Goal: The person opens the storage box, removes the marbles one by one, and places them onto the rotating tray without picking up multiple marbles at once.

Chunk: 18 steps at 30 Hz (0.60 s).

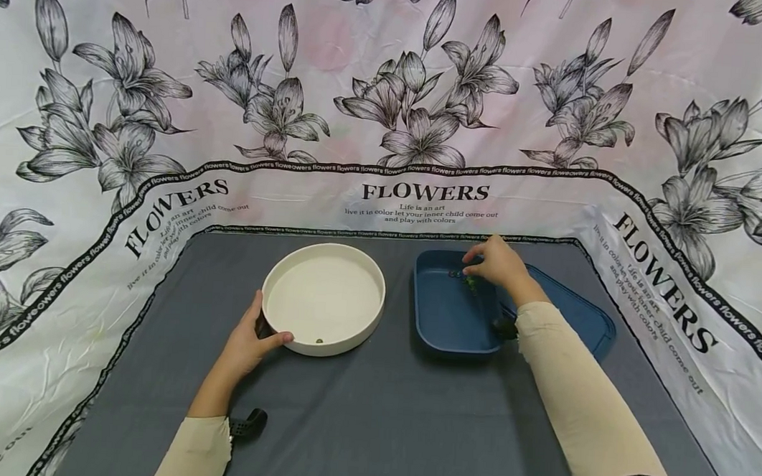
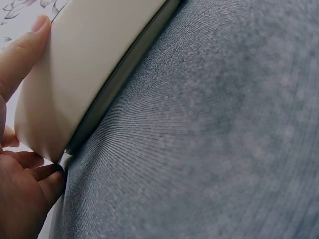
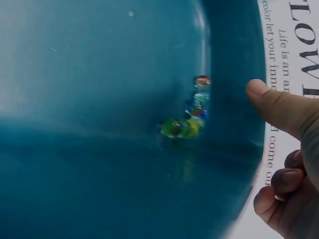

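My left hand [image 1: 246,342] holds a round cream dish [image 1: 323,296] at its left front side, the thumb [image 2: 32,42] on the wall near the rim and the fingers at the lower edge. One small marble [image 1: 319,341] lies inside the dish near its front wall. Over the back of a deep blue tray [image 1: 437,334] is my right hand [image 1: 497,264], its thumb [image 3: 271,99] stretched out and apart from the bent fingers, nothing showing between them. Several coloured glass marbles [image 3: 192,122] lie clustered along the tray's inner edge below that hand.
A second blue tray or lid [image 1: 577,313] lies at the right, partly hidden behind my right forearm. Dark grey cloth [image 1: 359,416] covers the table. Behind it hangs a white sheet [image 1: 280,197] printed with flowers and lettering.
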Each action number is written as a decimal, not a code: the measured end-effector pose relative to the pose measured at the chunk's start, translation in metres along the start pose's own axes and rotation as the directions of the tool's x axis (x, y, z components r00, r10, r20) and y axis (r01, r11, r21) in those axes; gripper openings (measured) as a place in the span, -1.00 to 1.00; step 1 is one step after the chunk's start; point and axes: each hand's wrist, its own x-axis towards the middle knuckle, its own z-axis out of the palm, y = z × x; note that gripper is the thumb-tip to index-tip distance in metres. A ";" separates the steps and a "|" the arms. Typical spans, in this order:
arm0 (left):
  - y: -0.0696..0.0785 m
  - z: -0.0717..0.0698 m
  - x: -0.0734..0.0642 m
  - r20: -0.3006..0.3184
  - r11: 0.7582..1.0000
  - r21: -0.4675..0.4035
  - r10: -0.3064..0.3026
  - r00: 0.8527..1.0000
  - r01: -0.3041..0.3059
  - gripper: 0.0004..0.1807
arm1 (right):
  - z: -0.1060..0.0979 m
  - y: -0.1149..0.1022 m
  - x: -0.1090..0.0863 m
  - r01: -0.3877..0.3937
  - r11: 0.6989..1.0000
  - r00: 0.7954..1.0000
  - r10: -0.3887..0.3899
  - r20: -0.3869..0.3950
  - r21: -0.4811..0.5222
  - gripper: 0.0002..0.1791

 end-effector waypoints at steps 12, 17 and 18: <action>-0.001 0.001 -0.001 0.000 1.000 -0.018 0.015 1.000 -0.015 0.39 | 0.010 0.007 0.001 -0.054 0.998 0.998 0.054 -0.010 0.011 -0.71; -0.001 0.000 0.001 -0.003 1.000 -0.009 0.010 1.000 -0.010 0.39 | 0.016 0.009 0.003 -0.046 0.999 0.999 0.046 0.002 -0.019 -0.73; -0.001 0.000 0.001 -0.002 1.000 -0.009 0.009 1.000 -0.009 0.39 | 0.018 0.009 0.004 -0.046 0.999 0.999 0.046 0.006 -0.027 -0.74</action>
